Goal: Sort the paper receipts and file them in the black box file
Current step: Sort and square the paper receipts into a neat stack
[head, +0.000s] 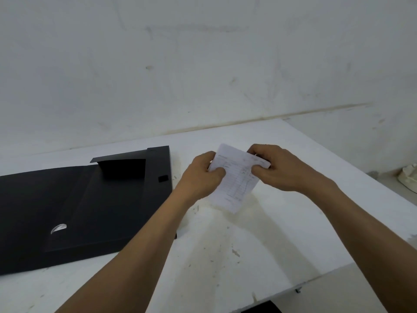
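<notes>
A black box file (94, 206) lies open and flat on the left of the white table, one flap raised at its far edge. To its right, above the table, I hold a white paper receipt (237, 181) with faint printed lines. My left hand (203, 175) pinches the receipt's left edge. My right hand (279, 168) grips its upper right corner. The receipt hangs tilted, its lower end near the tabletop. I cannot tell whether it is one sheet or a thin stack.
The white table (225, 256) is scuffed and stained, with its front edge running diagonally at the lower right. A pale wall stands close behind. A crumpled whitish object (408, 177) sits off the table at the far right.
</notes>
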